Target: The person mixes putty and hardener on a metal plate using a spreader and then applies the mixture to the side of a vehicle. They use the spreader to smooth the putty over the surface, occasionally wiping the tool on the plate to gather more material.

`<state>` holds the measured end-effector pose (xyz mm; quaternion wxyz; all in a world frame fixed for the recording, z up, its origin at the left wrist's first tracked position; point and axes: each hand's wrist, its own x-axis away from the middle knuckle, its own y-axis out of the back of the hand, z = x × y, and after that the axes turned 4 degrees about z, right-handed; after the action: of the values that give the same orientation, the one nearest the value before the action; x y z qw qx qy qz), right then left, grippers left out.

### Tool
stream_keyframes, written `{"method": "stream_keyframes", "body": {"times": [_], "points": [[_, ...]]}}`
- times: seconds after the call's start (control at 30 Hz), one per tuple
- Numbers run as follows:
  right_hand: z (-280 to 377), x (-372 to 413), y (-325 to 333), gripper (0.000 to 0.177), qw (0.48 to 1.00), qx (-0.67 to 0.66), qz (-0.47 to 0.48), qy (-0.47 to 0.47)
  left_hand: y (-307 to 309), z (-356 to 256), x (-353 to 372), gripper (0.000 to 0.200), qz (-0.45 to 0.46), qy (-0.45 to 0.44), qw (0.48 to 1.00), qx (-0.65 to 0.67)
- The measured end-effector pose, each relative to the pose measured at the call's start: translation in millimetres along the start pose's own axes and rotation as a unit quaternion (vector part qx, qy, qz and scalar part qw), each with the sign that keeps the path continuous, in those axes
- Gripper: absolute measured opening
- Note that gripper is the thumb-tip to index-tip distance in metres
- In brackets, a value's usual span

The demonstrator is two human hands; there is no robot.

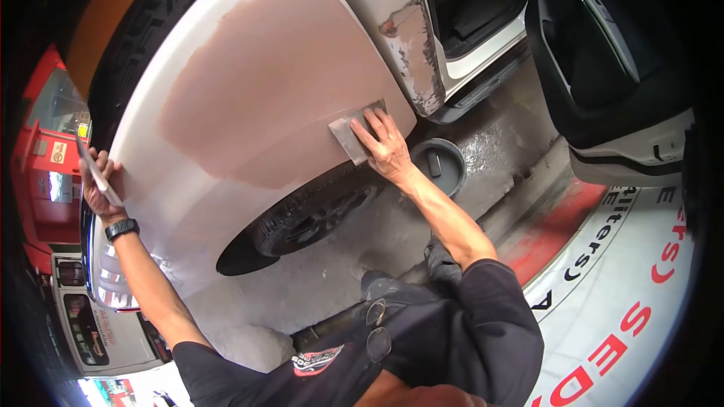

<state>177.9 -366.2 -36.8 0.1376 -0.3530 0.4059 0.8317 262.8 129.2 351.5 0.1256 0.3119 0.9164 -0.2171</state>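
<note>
A white car fender (162, 181) carries a wide patch of pinkish-brown body filler (271, 75). My right hand (385, 147) presses a flat grey sanding block (348, 136) against the lower edge of that patch, just above the front wheel (313, 215). My left hand (98, 185), with a black watch on the wrist, rests against the fender's left edge and grips a thin flat white strip (96, 173), which looks like a spreader or folded paper.
The open car door (618, 68) hangs at the upper right. A round grey container (441, 166) with a small block in it sits on the wet concrete floor by the wheel. A painted red and white floor sign (618, 316) lies at the right.
</note>
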Motion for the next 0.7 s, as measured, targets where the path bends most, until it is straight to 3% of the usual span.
{"method": "stream_keyframes", "body": {"times": [0.07, 0.13, 0.17, 0.23, 0.3, 0.33, 0.4, 0.43, 0.5, 0.53, 0.63, 0.7], "points": [[6, 13, 12, 0.068, 0.998, -0.016, 0.060, 0.007, -16, 8, -4, 0.045, -0.028, 0.004, 0.999, -0.015], [14, 14, 35, 0.065, 0.998, 0.007, 0.048, 0.041, -21, 1, 0, 0.045, -0.062, 0.039, 0.996, -0.049], [16, 9, 47, 0.063, 0.997, 0.017, 0.042, 0.059, -17, 6, 3, 0.045, -0.084, -0.014, 0.988, -0.127], [29, -19, 87, 0.053, 0.991, 0.055, 0.020, 0.122, -103, 42, -10, 0.048, -0.182, 0.060, 0.977, -0.093], [52, -49, 123, 0.053, 0.975, 0.099, 0.032, 0.196, -122, 80, -3, 0.050, -0.140, -0.005, 0.940, -0.311], [68, -66, 141, 0.052, 0.966, 0.097, 0.041, 0.236, -133, 97, 0, 0.050, -0.112, -0.054, 0.896, -0.426], [95, -90, 166, 0.050, 0.948, 0.110, 0.056, 0.292, -169, 127, -16, 0.047, -0.146, -0.010, 0.885, -0.442], [105, -100, 173, 0.049, 0.943, 0.109, 0.043, 0.311, -189, 135, -27, 0.047, -0.240, 0.094, 0.915, -0.311], [117, -116, 179, 0.053, 0.937, 0.114, 0.021, 0.329, -227, 135, -36, 0.042, -0.187, 0.144, 0.946, -0.220], [122, -124, 182, 0.052, 0.936, 0.119, 0.019, 0.332, -234, 139, -37, 0.043, -0.209, 0.141, 0.941, -0.227], [133, -139, 183, 0.052, 0.932, 0.132, 0.024, 0.336, -240, 140, -38, 0.047, -0.164, 0.203, 0.934, -0.245], [138, -143, 176, 0.054, 0.930, 0.138, 0.039, 0.339, -236, 146, -37, 0.051, -0.213, 0.204, 0.907, -0.301]]}}
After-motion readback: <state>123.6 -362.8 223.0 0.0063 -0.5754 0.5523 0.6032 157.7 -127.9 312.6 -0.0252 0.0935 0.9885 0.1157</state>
